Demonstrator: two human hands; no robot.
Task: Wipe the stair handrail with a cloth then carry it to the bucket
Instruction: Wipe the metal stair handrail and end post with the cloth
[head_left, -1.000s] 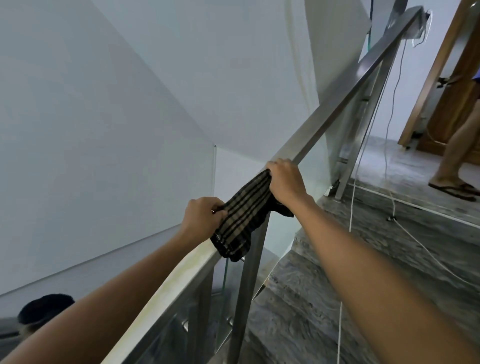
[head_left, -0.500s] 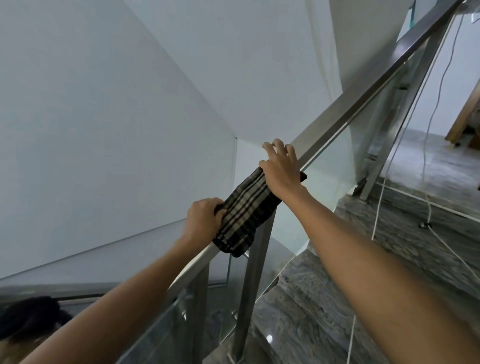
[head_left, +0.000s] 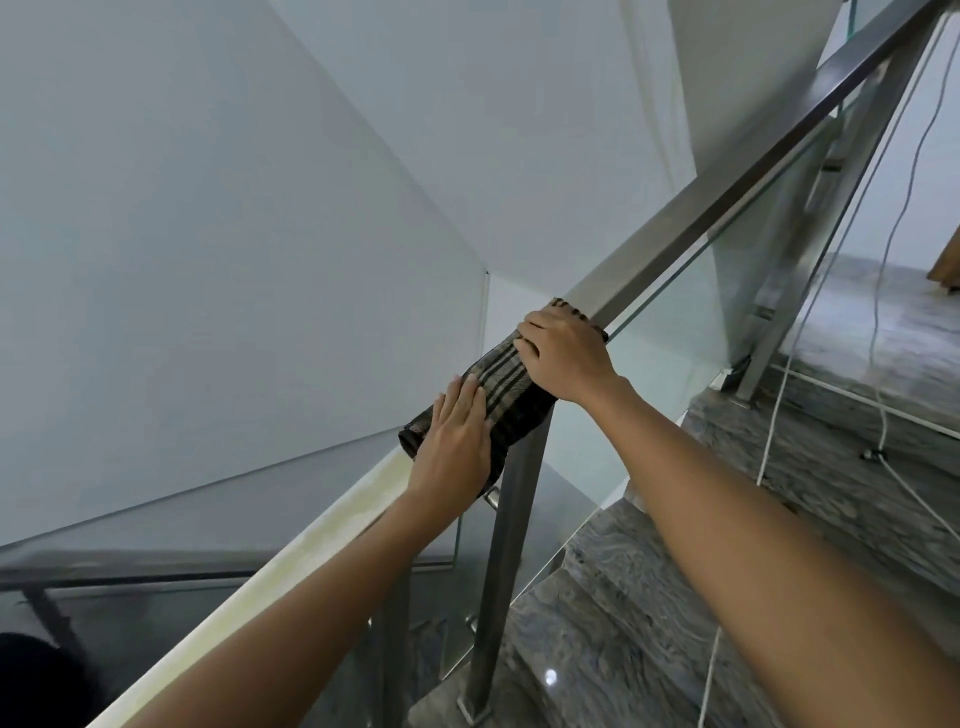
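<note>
The steel handrail (head_left: 727, 208) climbs from near left to far right above grey stone steps (head_left: 623, 597). My plaid cloth (head_left: 501, 387) is draped over it above a post. My left hand (head_left: 457, 447) presses flat on the cloth's near end; my right hand (head_left: 566, 358) curls over its far end, gripping it against the rail.

Dark plaid cloth (head_left: 506, 395) lies draped over the steel handrail (head_left: 727, 192).
</note>
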